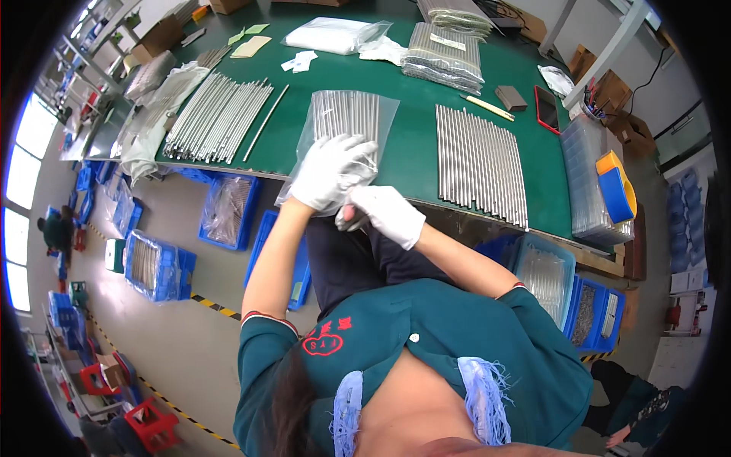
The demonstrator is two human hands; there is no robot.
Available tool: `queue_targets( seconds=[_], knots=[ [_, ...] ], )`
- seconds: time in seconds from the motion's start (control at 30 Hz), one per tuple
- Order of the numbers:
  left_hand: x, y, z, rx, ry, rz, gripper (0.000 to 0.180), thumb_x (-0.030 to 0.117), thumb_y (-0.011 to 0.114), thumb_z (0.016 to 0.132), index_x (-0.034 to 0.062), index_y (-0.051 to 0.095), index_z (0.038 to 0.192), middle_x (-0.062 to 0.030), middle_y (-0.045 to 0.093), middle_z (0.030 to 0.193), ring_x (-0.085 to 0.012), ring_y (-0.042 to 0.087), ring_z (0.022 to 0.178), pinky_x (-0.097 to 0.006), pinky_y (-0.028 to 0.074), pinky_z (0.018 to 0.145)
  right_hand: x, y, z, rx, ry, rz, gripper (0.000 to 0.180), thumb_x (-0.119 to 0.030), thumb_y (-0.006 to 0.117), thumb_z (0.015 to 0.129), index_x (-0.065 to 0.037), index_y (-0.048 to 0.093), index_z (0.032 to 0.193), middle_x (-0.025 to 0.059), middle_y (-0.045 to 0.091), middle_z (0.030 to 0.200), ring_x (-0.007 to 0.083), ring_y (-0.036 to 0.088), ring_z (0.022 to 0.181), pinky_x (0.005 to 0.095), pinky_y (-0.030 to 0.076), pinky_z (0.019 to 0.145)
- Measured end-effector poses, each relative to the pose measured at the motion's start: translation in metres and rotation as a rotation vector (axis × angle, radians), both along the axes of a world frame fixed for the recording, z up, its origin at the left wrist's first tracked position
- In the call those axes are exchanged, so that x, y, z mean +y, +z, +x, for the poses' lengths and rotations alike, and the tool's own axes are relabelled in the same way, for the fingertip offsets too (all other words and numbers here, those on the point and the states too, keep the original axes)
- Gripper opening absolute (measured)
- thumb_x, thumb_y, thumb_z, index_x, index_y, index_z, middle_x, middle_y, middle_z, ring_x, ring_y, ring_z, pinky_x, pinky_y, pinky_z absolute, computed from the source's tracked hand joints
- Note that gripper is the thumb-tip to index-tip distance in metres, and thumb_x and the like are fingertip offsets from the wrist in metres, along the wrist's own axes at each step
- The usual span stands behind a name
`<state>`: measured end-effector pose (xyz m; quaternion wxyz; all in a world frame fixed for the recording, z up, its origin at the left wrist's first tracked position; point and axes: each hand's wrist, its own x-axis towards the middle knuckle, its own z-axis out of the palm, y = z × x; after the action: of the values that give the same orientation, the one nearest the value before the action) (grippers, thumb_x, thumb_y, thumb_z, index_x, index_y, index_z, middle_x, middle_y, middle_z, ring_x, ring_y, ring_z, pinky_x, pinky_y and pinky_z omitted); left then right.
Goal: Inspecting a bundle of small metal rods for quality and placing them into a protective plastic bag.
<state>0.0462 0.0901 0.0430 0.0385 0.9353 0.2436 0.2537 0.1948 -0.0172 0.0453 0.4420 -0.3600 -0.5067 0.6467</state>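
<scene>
A clear plastic bag with a row of thin metal rods inside lies at the table's near edge, its lower end hanging toward my lap. My left hand, in a white glove, is closed over the near part of the bag, fingers together across the rods. Just right of it and touching it, my right hand has curled fingers at the bag's near end, a bare fingertip showing. What it pinches is hidden. Loose metal rods lie in a row on the right, and more rods on the left.
The green table carries stacked bagged rods at the back, a yellow-handled tool, a small grey block and a red-edged phone. Tape rolls sit on plastic trays at right. Blue bins stand below.
</scene>
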Motion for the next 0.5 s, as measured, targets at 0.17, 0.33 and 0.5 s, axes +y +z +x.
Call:
queue_targets(
  seconds=[0.17,0.33,0.5],
  knots=[
    [0.008,0.020,-0.062,0.305,-0.330,0.307,0.039,0.037,0.067,0.078,0.0184,0.064,0.112,-0.0138,0.056,0.125,-0.0369,0.050,0.118,-0.048,0.040,0.100,-0.009,0.000,-0.011,-0.295,0.330,-0.084,0.047,-0.038,0.042,0.100,0.001,0.066,0.090,0.0099,0.069,0.086,0.0180,0.066,0.079,0.0302,0.053,0.077],
    [-0.027,0.013,-0.035,0.199,0.155,0.012,0.052,0.045,0.069,0.076,0.0141,0.060,0.117,-0.0143,0.054,0.127,-0.0353,0.048,0.119,-0.049,0.034,0.103,-0.021,-0.035,0.010,-0.042,0.311,-0.314,0.058,-0.050,0.040,0.098,0.002,0.064,0.098,0.0148,0.068,0.093,0.0225,0.068,0.086,0.0341,0.056,0.078],
    [-0.039,0.007,-0.003,0.199,0.144,0.029,0.067,0.032,0.069,0.071,0.0040,0.048,0.129,-0.0186,0.048,0.133,-0.0335,0.043,0.126,-0.046,0.029,0.107,-0.018,-0.039,0.012,-0.015,0.257,-0.305,0.066,-0.057,0.035,0.097,0.002,0.065,0.091,0.0159,0.070,0.091,0.0244,0.069,0.081,0.0331,0.055,0.075]
  ],
)
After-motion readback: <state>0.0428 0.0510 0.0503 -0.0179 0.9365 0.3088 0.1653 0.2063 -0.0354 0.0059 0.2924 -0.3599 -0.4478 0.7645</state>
